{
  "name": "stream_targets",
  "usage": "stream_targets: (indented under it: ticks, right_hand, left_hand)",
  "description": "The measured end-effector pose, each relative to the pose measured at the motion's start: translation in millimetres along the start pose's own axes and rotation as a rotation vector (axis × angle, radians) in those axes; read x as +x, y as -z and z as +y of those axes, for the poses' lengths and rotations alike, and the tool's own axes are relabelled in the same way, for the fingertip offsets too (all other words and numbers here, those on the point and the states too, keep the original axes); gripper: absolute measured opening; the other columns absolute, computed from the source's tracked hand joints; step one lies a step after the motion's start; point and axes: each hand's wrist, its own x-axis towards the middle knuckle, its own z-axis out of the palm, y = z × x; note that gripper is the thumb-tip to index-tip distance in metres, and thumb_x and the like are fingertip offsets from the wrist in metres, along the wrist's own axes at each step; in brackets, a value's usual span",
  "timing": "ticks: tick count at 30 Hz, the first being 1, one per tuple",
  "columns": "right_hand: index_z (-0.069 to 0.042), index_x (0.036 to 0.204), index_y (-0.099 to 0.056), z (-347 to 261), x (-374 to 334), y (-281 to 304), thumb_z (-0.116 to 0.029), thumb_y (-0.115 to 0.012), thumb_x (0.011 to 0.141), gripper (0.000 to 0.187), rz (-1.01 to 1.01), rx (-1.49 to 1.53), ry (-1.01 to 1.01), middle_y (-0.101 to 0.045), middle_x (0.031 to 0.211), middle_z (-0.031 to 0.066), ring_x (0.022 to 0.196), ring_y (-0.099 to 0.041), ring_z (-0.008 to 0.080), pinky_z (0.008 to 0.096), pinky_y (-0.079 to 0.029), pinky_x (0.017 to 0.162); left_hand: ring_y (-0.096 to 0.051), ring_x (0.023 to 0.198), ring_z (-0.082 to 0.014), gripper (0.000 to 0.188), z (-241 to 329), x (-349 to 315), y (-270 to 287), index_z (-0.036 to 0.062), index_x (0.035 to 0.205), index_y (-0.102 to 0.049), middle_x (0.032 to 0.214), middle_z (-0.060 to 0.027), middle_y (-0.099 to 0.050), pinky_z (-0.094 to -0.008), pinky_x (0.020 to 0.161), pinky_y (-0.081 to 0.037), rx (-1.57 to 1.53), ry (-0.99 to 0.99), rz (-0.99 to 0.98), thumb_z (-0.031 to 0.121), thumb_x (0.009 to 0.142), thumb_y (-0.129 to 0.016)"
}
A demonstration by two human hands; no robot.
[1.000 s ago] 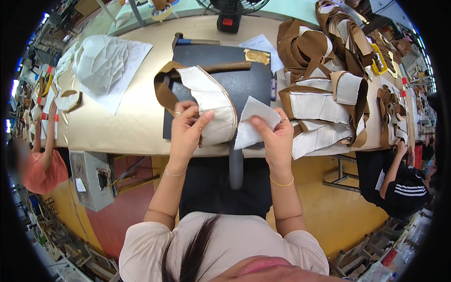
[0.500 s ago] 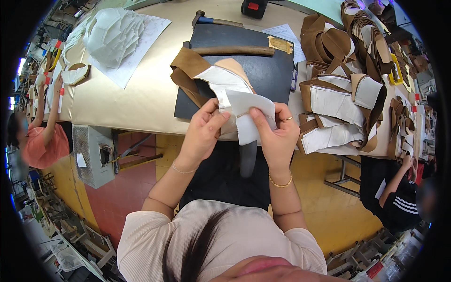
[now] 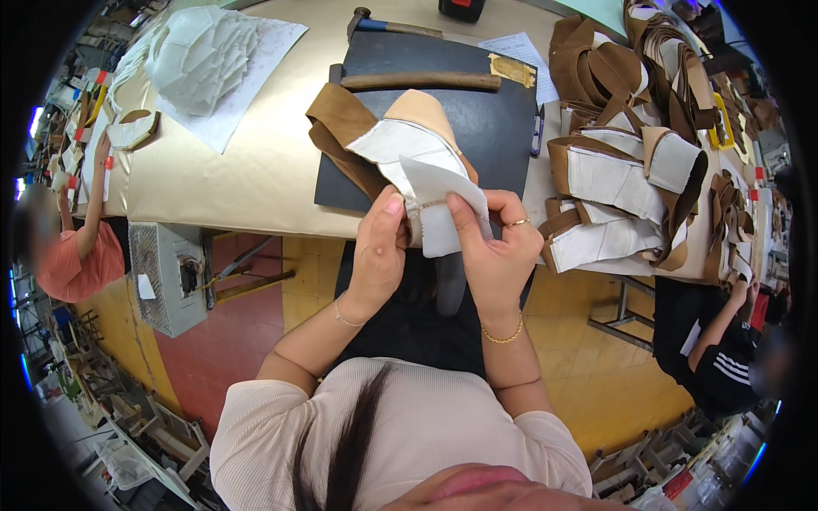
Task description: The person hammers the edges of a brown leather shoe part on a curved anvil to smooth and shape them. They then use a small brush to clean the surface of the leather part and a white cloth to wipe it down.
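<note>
Between my hands is a brown shoe upper [image 3: 335, 128] with a white backing and a beige section at its far end. A thin white reinforcement piece [image 3: 441, 228] lies against the backing, its pointed end standing up. My left hand [image 3: 381, 251] is closed on the upper's near edge, thumb beside the white piece. My right hand [image 3: 498, 247] pinches the white piece, thumb on top and fingers curled behind it; whether it also grips the upper there is hidden.
Under the work lies a dark board [image 3: 503, 136] bearing a wooden-handled hammer [image 3: 417, 81]; another hammer [image 3: 396, 28] lies behind. White pieces [image 3: 200, 64] are stacked far left. Brown uppers [image 3: 613, 192] pile up at right. Other people sit at left [image 3: 81, 260] and right [image 3: 724, 358].
My left thumb has shifted up along the edge, and its fingers now sit behind the work. The upper and white piece have tilted slightly, with my right hand still pinching.
</note>
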Motion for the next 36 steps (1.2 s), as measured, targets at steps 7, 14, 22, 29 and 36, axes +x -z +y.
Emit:
stream_targets:
  ticks: [7, 14, 22, 29, 36]
  right_hand:
    - [-0.001, 0.086, -0.068, 1.7, -3.2, 0.9, -0.004, -0.080, 0.079, 0.015, -0.010, -0.042, 0.042, -0.069, 0.078, 0.0099, 0.068, -0.065, 0.0223, 0.0314, -0.050, 0.061]
    - [-0.002, 0.086, -0.068, 5.6, -3.4, -0.9, -0.003, -0.080, 0.078, 0.014, -0.008, -0.071, 0.087, -0.069, 0.077, 0.0085, 0.070, -0.065, 0.0221, 0.0328, -0.050, 0.061]
    - [-0.003, 0.103, -0.072, 3.5, 8.1, 28.7, -0.020, -0.075, 0.087, 0.024, -0.150, -0.042, 0.092, -0.066, 0.100, 0.0101, 0.086, -0.064, 0.0208, 0.0317, -0.052, 0.074]
    - [0.001, 0.095, -0.068, 40.5, 16.1, 18.4, -0.030, -0.068, 0.097, 0.031, -0.456, 0.424, -0.416, -0.060, 0.084, -0.0017, 0.076, -0.049, 0.0052, 0.0221, -0.042, 0.068]
    - [-0.003, 0.088, -0.066, 32.0, 11.1, 10.3, -0.024, -0.073, 0.094, 0.023, -0.442, 0.596, -0.526, -0.058, 0.079, -0.0043, 0.073, -0.047, 0.0025, 0.0192, -0.039, 0.066]
  left_hand:
    - [-0.057, 0.101, -0.0060, 0.029, -7.2, 0.2, 1.6, -0.0029, 0.123, -0.053, 0.114, -0.0046, -0.062, -0.0226, 0.086, -0.046, 0.001, -0.084, -0.046, 0.019, 0.104, -0.052]
    - [-0.059, 0.092, -0.0047, 0.025, -9.4, 1.2, -2.1, -0.0033, 0.119, -0.055, 0.106, -0.0036, -0.065, -0.0196, 0.080, -0.047, 0.050, -0.068, 0.001, 0.013, 0.101, -0.060]
    - [-0.063, 0.088, -0.0065, 0.023, 4.9, 9.1, 19.1, -0.0023, 0.114, -0.059, 0.101, -0.0049, -0.068, -0.0216, 0.079, -0.050, 0.106, -0.005, 0.057, 0.016, 0.100, -0.063]
    - [-0.066, 0.103, -0.0143, 0.036, 26.1, 2.6, 28.8, -0.0044, 0.129, -0.054, 0.116, -0.0100, -0.067, -0.0294, 0.091, -0.053, -0.039, 0.144, -0.047, 0.011, 0.098, -0.062]
    - [-0.067, 0.103, -0.0164, 0.044, 37.8, 1.9, 40.3, -0.0049, 0.129, -0.054, 0.118, -0.0120, -0.067, -0.0316, 0.092, -0.054, -0.076, 0.307, -0.119, 0.008, 0.091, -0.069]
